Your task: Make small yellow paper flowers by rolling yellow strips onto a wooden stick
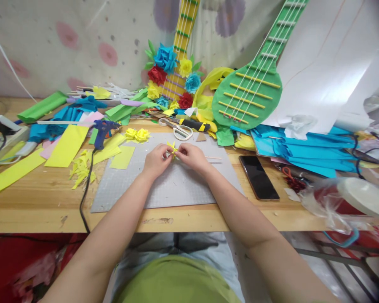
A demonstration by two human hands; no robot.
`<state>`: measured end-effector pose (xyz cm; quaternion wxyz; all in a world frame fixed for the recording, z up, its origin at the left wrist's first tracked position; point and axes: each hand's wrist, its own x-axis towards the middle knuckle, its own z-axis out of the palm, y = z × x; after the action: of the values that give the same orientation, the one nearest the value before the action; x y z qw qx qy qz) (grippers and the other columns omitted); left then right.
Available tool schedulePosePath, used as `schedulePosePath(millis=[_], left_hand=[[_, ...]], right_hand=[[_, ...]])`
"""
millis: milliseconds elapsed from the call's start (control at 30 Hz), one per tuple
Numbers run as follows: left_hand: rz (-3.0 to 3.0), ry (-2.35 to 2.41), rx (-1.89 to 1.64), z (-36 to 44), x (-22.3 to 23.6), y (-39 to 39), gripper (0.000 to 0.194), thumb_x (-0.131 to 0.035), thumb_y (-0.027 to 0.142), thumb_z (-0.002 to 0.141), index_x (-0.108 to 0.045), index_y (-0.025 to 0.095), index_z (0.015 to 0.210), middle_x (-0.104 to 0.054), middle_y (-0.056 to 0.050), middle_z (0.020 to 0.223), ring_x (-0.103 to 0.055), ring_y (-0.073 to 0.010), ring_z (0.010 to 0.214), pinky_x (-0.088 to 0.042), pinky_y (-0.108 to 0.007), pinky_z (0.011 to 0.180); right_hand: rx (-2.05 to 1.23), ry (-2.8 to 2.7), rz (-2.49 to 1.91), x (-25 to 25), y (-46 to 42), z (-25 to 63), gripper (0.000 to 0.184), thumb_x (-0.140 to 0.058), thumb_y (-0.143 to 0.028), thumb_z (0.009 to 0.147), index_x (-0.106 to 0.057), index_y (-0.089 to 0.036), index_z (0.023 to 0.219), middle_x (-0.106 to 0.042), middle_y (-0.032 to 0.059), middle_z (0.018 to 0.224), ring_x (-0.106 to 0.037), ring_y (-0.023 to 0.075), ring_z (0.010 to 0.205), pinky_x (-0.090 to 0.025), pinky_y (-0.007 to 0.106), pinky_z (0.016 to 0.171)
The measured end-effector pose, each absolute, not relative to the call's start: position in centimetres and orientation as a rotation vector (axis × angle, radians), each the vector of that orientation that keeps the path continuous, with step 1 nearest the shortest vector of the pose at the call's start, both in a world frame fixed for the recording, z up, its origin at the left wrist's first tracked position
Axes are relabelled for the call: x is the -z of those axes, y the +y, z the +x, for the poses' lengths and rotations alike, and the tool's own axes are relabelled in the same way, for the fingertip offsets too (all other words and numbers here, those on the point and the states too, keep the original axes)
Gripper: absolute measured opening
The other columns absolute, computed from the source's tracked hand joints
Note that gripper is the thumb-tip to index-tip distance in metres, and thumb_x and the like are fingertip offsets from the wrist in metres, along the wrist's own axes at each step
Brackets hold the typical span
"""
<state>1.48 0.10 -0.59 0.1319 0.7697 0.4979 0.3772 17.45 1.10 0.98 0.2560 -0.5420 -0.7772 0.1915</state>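
Note:
Over the grey cutting mat [189, 189], both of my hands pinch a small yellow paper flower [172, 146] between them. My left hand [158, 159] grips it from the left, its thumb and fingers closed. From the other side my right hand [191, 156] holds it, fingertips pressed together. A thin pale stick [214, 158] lies on the mat and shows to the right of my right hand. Finished yellow paper flowers [137, 135] sit at the mat's upper left edge. White-handled scissors [182, 133] rest just beyond my hands.
A blue glue gun [102, 132] stands left, its cord crossing the table. Yellow paper sheets [67, 145] and cut yellow pieces [82, 168] lie nearby. A phone [259, 177] is at the right. Behind stand a green paper instrument [248, 94] and a yellow one with flowers [187, 29].

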Motion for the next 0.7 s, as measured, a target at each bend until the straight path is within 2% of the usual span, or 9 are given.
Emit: schedulePosePath(millis=[367, 533, 700], left_hand=[[2.258, 1.419, -1.073, 1.39, 0.32, -0.06, 0.010, -0.050, 0.023, 0.076, -0.058, 0.021, 0.081, -0.059, 0.001, 0.088, -0.048, -0.0066, 0.060, -0.040, -0.021, 0.062], [2.244, 1.474, -1.020, 1.26, 0.28, 0.11, 0.010, -0.050, 0.024, 0.075, -0.059, 0.020, 0.079, -0.059, 0.000, 0.084, -0.048, -0.0082, 0.062, -0.040, -0.022, 0.063], [2.245, 1.517, -0.981, 1.19, 0.24, 0.14, 0.010, -0.050, 0.023, 0.075, -0.058, 0.019, 0.079, -0.058, -0.001, 0.082, -0.049, -0.0095, 0.064, -0.039, -0.023, 0.065]], right_hand=[[-0.448, -2.160, -1.443, -1.21, 0.58, 17.43, 0.017, -0.045, -0.033, 0.080, -0.057, -0.022, 0.084, -0.061, -0.0020, 0.078, -0.050, 0.0102, 0.067, -0.032, 0.021, 0.059], [-0.278, -2.275, -1.326, -1.01, 0.25, 17.74, 0.017, -0.044, -0.026, 0.082, -0.055, -0.023, 0.095, -0.060, 0.0003, 0.091, -0.053, 0.0121, 0.079, -0.035, 0.023, 0.065], [-0.135, -2.347, -1.291, -1.04, 0.13, 17.71, 0.017, -0.044, -0.027, 0.083, -0.056, -0.023, 0.094, -0.057, 0.0031, 0.098, -0.051, 0.0150, 0.088, -0.034, 0.023, 0.064]])
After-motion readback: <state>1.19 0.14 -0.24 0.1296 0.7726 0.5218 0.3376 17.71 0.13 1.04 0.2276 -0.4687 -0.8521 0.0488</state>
